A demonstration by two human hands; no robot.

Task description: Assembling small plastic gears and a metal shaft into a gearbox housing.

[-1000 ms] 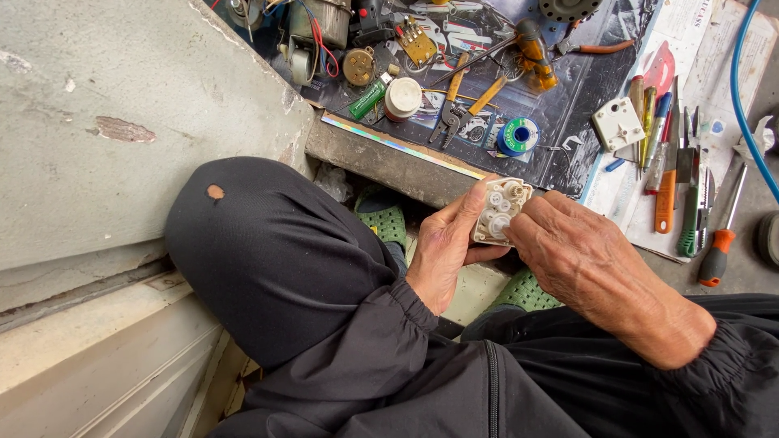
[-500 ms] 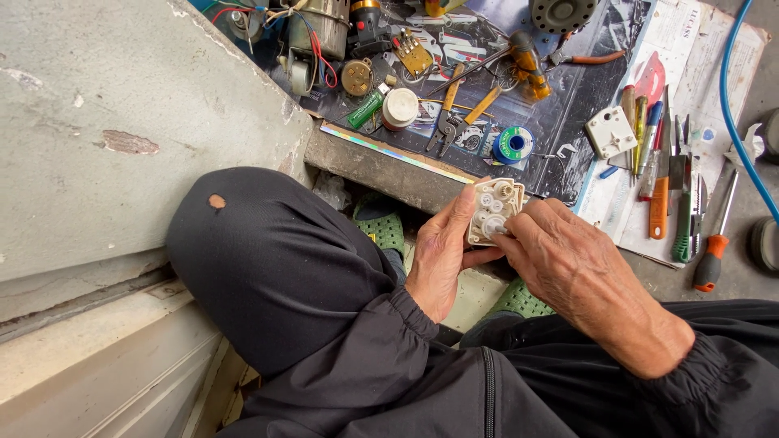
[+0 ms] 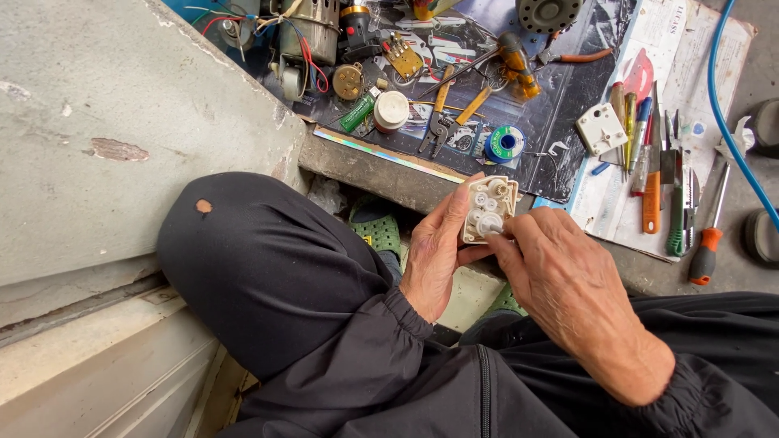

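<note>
The left hand (image 3: pixel 434 255) clasps a small cream plastic gearbox with white gears (image 3: pixel 487 209), as before, raised slightly (above the knees); the right hand (image 3: pixel 560 280) pinches at its lower gear. Beyond, a dark printed sheet (image 3: pixel 560 122) covers the concrete ledge (image 3: pixel 381 170), tools scattered rightward.

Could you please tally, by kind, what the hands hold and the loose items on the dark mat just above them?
Left hand and right hand share one part.
White gear housing: 1
Solder spool: 1
White round cap: 1
Green cylinder: 1
Yellow-handled pliers: 1
White square plate: 1
Total: 6
</note>
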